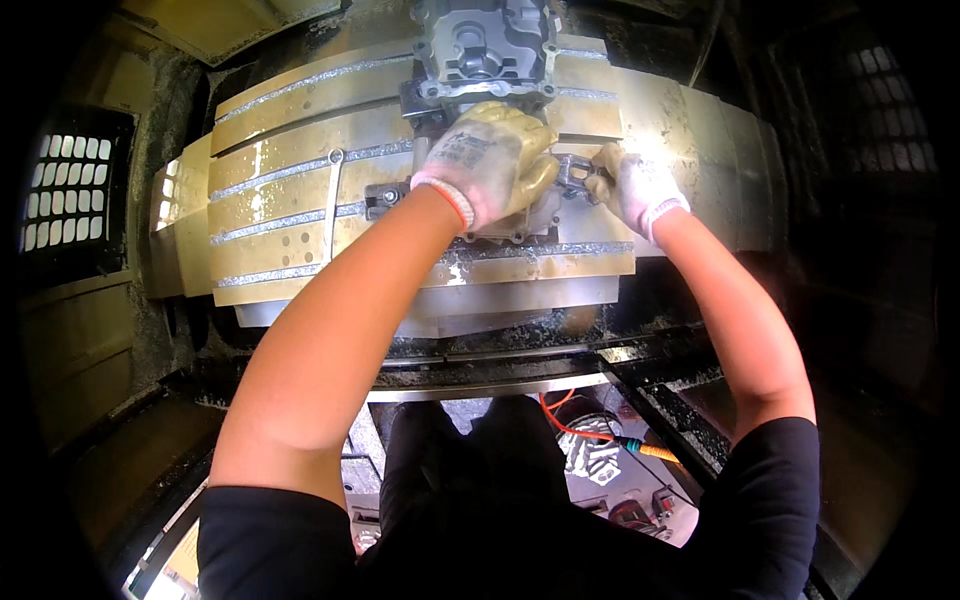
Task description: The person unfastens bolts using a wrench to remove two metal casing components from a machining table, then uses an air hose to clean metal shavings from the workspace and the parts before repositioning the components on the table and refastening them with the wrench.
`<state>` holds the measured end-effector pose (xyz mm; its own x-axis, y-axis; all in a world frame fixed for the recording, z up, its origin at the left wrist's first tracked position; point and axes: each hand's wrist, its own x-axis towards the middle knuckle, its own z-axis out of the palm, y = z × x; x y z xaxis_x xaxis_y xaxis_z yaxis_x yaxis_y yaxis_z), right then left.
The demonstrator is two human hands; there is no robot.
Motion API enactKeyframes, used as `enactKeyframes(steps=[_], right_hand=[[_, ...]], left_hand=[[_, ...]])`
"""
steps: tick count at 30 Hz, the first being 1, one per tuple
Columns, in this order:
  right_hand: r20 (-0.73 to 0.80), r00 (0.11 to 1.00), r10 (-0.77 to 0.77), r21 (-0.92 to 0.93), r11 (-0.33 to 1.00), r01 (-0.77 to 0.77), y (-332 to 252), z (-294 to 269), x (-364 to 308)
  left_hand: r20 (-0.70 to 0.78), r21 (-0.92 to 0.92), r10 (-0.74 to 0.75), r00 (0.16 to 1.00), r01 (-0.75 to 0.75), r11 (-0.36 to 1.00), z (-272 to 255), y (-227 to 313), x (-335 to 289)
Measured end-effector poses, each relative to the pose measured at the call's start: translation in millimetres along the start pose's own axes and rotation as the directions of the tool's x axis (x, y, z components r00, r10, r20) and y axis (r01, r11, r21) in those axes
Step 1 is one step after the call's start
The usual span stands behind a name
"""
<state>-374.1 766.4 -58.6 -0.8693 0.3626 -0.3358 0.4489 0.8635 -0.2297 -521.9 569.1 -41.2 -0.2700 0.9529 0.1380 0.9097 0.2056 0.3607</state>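
Observation:
My left hand (490, 160), in a white glove with yellowish coated fingers, lies palm down with its fingers curled over a grey metal casting (530, 222). The hand hides most of that casting. To its right, my gloved right hand (635, 185) has its fingers closed around the outer end of a dark metal clamp (574, 172) beside the casting. Another clamp (386, 198) sits on the left side, partly behind my left forearm. Just beyond my left hand stands a larger grey housing casting (485, 45).
Both castings are on a slotted machine table (280, 190) with metal chips in its grooves. A long wrench (332, 205) lies across the slots at left. Below the front ledge (490, 384) are an orange hose (575, 430) and a container of pale parts (592, 455).

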Motion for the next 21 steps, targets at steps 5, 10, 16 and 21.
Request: enactKeyframes(steps=[5,10,16,21], right_hand=[[-0.206,0.927,0.312,0.299,0.923,-0.244,-12,42,0],[-0.324,0.752,0.575,0.454,0.792,-0.41,-41,50,5],[-0.374,0.888,0.267,0.176,0.961,-0.214,-95,-11,9],[-0.62,0.763,-0.184,-0.077,0.982,0.174,-171,22,36]], left_hand=[[-0.008,0.004,-0.017,1.0,0.017,1.0,5,-1,-2],[-0.162,-0.034,0.034,0.986,-0.04,0.999,10,-6,-5],[-0.591,-0.22,-0.093,0.802,-0.049,0.974,3,-4,-34],[-0.425,-0.666,-0.752,0.503,0.389,0.636,35,-114,-133]])
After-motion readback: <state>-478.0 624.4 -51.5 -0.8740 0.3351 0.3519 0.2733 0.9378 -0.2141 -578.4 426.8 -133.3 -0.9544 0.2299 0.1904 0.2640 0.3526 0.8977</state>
